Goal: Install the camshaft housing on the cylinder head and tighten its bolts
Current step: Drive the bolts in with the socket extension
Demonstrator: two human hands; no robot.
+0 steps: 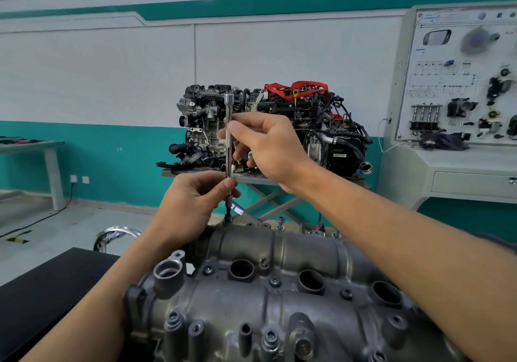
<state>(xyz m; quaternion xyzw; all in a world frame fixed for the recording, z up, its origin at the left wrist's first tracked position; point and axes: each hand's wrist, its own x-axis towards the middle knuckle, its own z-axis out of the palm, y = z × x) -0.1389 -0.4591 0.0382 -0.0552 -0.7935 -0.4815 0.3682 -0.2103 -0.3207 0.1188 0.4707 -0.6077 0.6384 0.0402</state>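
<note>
The right hand [263, 149] pinches the knurled middle of a long chrome extension bar [229, 137] between thumb and fingertips, the other fingers curled loosely behind it. At about 7 o'clock from it, the left hand [193, 199] closes thumb and forefinger round the bar's lower end, steadying it. The bar stands upright, its bit [227, 213] seated on a bolt at the far edge of the camshaft housing [279, 291], roughly 12 o'clock on the casting. No ratchet sits on the bar's square top, so this looks like finger-spinning a bolt down, not final tightening.

The housing already lies on the cylinder head, filling the lower half of the view. Several Torx bolts [275, 281] appear to be seated in its top face, beside the open spark plug wells [241, 269]. At about 1 o'clock on the far edge another bolt [281, 222] stands proud, seemingly only started. My judgement: placing is done, running-in is partway, and the far-row bolts plus the final tightening remain. Whether the near bolts are tight cannot be told.

Behind, a display engine [268, 126] sits on a stand.
</note>
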